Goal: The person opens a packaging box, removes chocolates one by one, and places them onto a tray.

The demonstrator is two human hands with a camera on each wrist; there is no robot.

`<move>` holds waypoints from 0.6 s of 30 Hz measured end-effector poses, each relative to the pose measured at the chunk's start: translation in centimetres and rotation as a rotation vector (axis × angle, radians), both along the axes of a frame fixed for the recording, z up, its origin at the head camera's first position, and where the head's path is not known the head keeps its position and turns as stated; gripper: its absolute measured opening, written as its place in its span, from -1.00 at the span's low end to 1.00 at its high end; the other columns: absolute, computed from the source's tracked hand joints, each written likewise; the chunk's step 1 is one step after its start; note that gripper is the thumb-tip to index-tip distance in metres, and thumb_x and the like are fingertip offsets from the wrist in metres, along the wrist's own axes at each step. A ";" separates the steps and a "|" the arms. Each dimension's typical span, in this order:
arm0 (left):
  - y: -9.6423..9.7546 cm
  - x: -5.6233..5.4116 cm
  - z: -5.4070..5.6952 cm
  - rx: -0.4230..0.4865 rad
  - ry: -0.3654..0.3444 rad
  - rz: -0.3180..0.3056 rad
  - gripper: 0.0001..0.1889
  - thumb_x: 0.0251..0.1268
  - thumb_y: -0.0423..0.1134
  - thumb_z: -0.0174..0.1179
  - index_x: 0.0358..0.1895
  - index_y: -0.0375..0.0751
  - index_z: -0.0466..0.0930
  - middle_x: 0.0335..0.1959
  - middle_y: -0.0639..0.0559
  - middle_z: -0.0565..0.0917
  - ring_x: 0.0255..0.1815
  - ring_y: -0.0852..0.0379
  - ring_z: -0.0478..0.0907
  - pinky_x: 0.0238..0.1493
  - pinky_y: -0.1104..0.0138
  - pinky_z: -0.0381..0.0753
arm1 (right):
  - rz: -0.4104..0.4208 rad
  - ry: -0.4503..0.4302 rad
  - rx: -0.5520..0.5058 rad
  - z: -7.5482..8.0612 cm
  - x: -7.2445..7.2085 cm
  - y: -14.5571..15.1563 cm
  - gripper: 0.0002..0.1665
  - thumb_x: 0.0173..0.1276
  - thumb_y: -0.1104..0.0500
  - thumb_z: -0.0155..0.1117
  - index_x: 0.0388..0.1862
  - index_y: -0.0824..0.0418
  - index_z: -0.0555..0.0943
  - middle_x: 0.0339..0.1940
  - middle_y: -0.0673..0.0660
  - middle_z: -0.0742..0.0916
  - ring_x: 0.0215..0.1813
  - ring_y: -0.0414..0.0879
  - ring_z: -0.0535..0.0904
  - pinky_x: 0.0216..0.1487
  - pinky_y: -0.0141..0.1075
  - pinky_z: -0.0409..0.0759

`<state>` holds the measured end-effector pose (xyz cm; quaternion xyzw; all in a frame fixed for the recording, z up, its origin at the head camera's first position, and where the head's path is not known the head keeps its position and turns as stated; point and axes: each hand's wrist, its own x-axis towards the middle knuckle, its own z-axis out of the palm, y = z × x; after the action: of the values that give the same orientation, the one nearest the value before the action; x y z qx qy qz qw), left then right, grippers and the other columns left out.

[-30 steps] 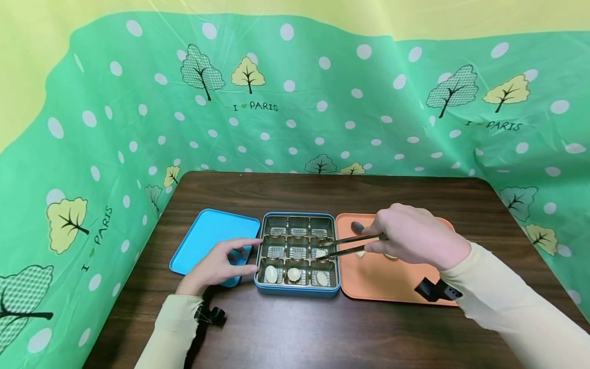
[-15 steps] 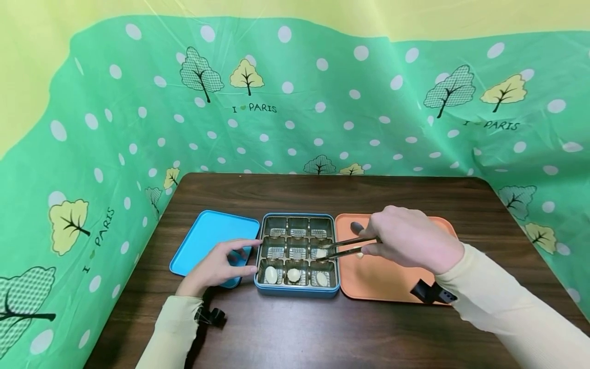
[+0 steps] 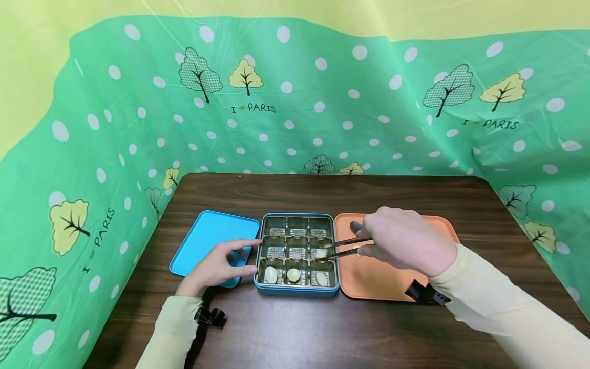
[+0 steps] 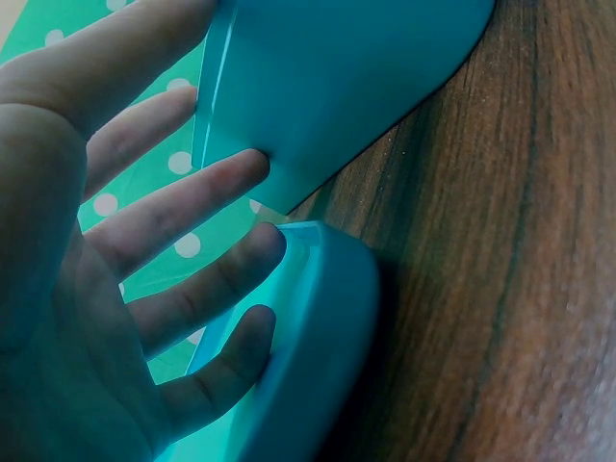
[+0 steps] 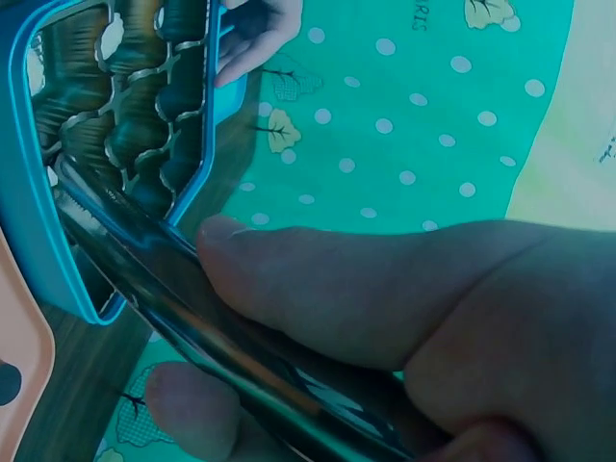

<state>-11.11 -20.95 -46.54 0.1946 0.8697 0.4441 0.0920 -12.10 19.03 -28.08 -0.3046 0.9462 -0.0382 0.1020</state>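
Observation:
My right hand [image 3: 407, 238] holds dark metal tongs [image 3: 346, 242] over the box's right edge. Their tips stand apart in the middle-right compartment, by a small whitish piece [image 3: 321, 253]. The blue box [image 3: 297, 292] has a shiny brown-gold tray of several compartments. Its front row holds an oval whitish piece [image 3: 271, 275], a rounder one [image 3: 293, 275] and another oval one [image 3: 321, 278]. My left hand [image 3: 216, 266] rests at the box's left edge, thumb and forefinger extended to the wall. In the left wrist view its other fingers spread over the blue lid [image 4: 327, 337].
Left of the box lies the blue lid [image 3: 216, 230], partly under my left hand. An orange tray [image 3: 382, 284] lies to the right, beneath my right hand. On it are a dark spoon-like end [image 3: 355, 226] and a pale bit [image 3: 358, 254]. A green curtain surrounds the wooden table [image 3: 295, 333].
My right hand has shifted slightly left with the tongs, their tips still in the middle-right compartment. My left hand stays at the box's edge.

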 end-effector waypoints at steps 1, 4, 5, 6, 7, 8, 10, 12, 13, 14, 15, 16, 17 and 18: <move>0.0 0.0 0.0 0.000 -0.001 0.000 -0.34 0.28 0.06 0.51 0.46 0.17 0.57 0.36 0.07 0.62 -0.05 0.04 0.61 0.00 0.10 0.64 | 0.004 0.003 0.004 0.0 0.0 -0.1 -0.80 0.21 -0.09 0.65 -0.39 -0.14 0.74 -0.57 -0.21 0.64 -0.49 -0.26 0.51 -0.58 -0.24 0.45; 0.1 0.0 0.0 -0.001 -0.001 -0.002 -0.34 0.28 0.06 0.51 0.45 0.16 0.57 0.37 0.07 0.62 -0.05 0.04 0.62 0.00 0.09 0.64 | 0.016 0.020 0.015 -0.1 0.2 -0.4 -0.79 0.21 -0.07 0.65 -0.38 -0.13 0.73 -0.53 -0.18 0.65 -0.45 -0.24 0.53 -0.53 -0.22 0.50; 0.1 0.0 0.0 -0.001 -0.002 -0.002 -0.34 0.28 0.06 0.51 0.46 0.16 0.57 0.37 0.07 0.61 -0.05 0.04 0.62 0.00 0.09 0.64 | 0.019 0.030 0.015 -0.1 0.2 -0.5 -0.80 0.20 -0.06 0.66 -0.36 -0.13 0.75 -0.51 -0.18 0.66 -0.44 -0.24 0.53 -0.52 -0.21 0.51; 0.1 0.1 0.0 -0.001 -0.003 -0.001 -0.33 0.28 0.06 0.51 0.46 0.16 0.57 0.37 0.07 0.61 -0.04 0.04 0.62 0.01 0.08 0.64 | 0.024 0.039 0.014 -0.1 0.2 -0.6 -0.81 0.19 -0.06 0.66 -0.34 -0.12 0.76 -0.51 -0.18 0.66 -0.44 -0.23 0.53 -0.51 -0.22 0.51; 0.1 0.1 0.0 -0.001 -0.004 -0.001 -0.34 0.28 0.06 0.51 0.46 0.16 0.57 0.37 0.07 0.61 -0.04 0.04 0.62 0.01 0.08 0.64 | 0.027 0.045 0.014 -0.2 0.3 -0.6 -0.81 0.19 -0.05 0.66 -0.37 -0.12 0.75 -0.53 -0.18 0.65 -0.46 -0.23 0.52 -0.52 -0.22 0.51; 0.1 0.1 0.0 -0.001 -0.005 -0.001 -0.33 0.28 0.06 0.51 0.46 0.16 0.57 0.37 0.07 0.61 -0.04 0.04 0.62 0.01 0.08 0.64 | 0.030 0.051 0.014 -0.2 0.3 -0.7 -0.81 0.19 -0.04 0.66 -0.38 -0.12 0.75 -0.54 -0.18 0.64 -0.48 -0.24 0.50 -0.53 -0.23 0.50; 0.0 0.1 0.0 -0.002 -0.007 0.001 -0.33 0.27 0.06 0.51 0.46 0.17 0.57 0.37 0.07 0.61 -0.04 0.04 0.61 0.01 0.07 0.64 | 0.036 0.062 0.014 -0.2 0.3 -0.8 -0.79 0.20 -0.02 0.66 -0.43 -0.12 0.72 -0.57 -0.19 0.61 -0.52 -0.24 0.47 -0.56 -0.25 0.47; 0.0 0.1 0.1 -0.003 -0.006 0.003 -0.33 0.27 0.06 0.51 0.45 0.17 0.57 0.37 0.08 0.61 -0.04 0.04 0.61 0.01 0.07 0.64 | 0.040 0.070 0.011 -0.3 0.3 -0.9 -0.76 0.20 -0.01 0.66 -0.48 -0.12 0.69 -0.61 -0.19 0.59 -0.55 -0.25 0.44 -0.58 -0.27 0.44; 0.0 0.1 0.1 -0.003 -0.004 0.002 -0.33 0.27 0.06 0.51 0.45 0.17 0.57 0.37 0.08 0.61 -0.04 0.04 0.61 0.01 0.08 0.64 | 0.039 0.071 0.009 -0.4 0.3 -0.9 -0.75 0.20 0.00 0.65 -0.50 -0.12 0.68 -0.62 -0.19 0.58 -0.57 -0.25 0.43 -0.60 -0.27 0.43; 0.0 0.1 0.1 -0.004 -0.002 0.002 -0.33 0.27 0.07 0.51 0.45 0.17 0.57 0.37 0.08 0.61 -0.05 0.04 0.61 0.01 0.08 0.64 | 0.040 0.072 0.008 -0.4 0.3 -0.9 -0.74 0.20 0.00 0.65 -0.51 -0.12 0.67 -0.63 -0.19 0.58 -0.57 -0.25 0.42 -0.60 -0.27 0.43; 0.0 0.1 0.1 -0.005 0.000 0.002 -0.33 0.27 0.07 0.51 0.45 0.17 0.57 0.36 0.08 0.62 -0.05 0.04 0.62 0.01 0.08 0.64 | 0.039 0.069 0.007 -0.4 0.3 -0.9 -0.73 0.21 0.01 0.65 -0.51 -0.11 0.67 -0.63 -0.19 0.57 -0.57 -0.25 0.42 -0.60 -0.27 0.42; 0.0 0.0 0.1 -0.006 0.001 0.001 -0.33 0.27 0.06 0.51 0.45 0.17 0.57 0.36 0.08 0.62 -0.05 0.04 0.62 0.01 0.08 0.64 | 0.038 0.066 0.004 -0.5 0.2 -0.9 -0.73 0.21 0.01 0.65 -0.52 -0.11 0.67 -0.63 -0.19 0.57 -0.57 -0.24 0.43 -0.60 -0.27 0.43; 0.0 0.0 0.0 -0.007 0.003 0.000 -0.33 0.27 0.07 0.51 0.45 0.18 0.57 0.36 0.08 0.62 -0.05 0.04 0.62 0.01 0.08 0.65 | 0.035 0.061 0.000 -0.5 0.2 -0.9 -0.73 0.21 0.02 0.65 -0.52 -0.11 0.67 -0.63 -0.19 0.58 -0.56 -0.24 0.43 -0.59 -0.26 0.43; 0.0 0.0 0.0 -0.007 0.003 0.000 -0.33 0.27 0.07 0.51 0.45 0.18 0.57 0.36 0.08 0.62 -0.05 0.04 0.62 0.01 0.08 0.65 | 0.033 0.056 -0.003 -0.6 0.1 -0.9 -0.73 0.21 0.02 0.65 -0.52 -0.11 0.67 -0.62 -0.19 0.58 -0.55 -0.24 0.44 -0.59 -0.26 0.43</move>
<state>-11.09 -20.93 -46.51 0.1949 0.8714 0.4408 0.0915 -11.96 18.15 -28.64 -0.3215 0.9434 -0.0293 0.0754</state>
